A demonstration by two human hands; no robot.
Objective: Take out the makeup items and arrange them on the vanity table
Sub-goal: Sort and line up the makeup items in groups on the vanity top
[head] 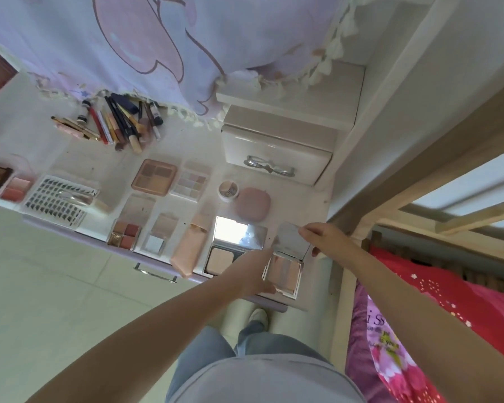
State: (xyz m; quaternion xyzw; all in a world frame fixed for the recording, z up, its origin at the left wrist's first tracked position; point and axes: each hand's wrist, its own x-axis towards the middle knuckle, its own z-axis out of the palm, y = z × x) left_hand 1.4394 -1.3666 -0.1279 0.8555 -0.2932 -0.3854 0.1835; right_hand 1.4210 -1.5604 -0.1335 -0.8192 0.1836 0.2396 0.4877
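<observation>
— From the head view, where's the thing being set down?

— The open compact (285, 266) sits at the near edge of the vanity table (70, 158), just right of the mirrored powder compact (233, 248). The right hand (317, 237) pinches the raised lid's far corner, thumb on its right edge. The left hand (253, 271) lies with fingers fairly straight along the compact's left side, touching it rather than gripping.

— And the rest?

— All left of or behind that mirrored compact: a peach tube (186, 251) just beside it, small palettes (146, 231) farther left, a round pink case (252, 203) and a little jar (228, 191) behind, brushes and pencils (120, 123) well back.

— What could go wrong?

— I'd guess the compact's base overhangs the front edge a little. If the lid is pushed back hard while the left hand only rests there, the base could tip off toward the floor. A sideways shove might also knock the mirrored compact.
</observation>
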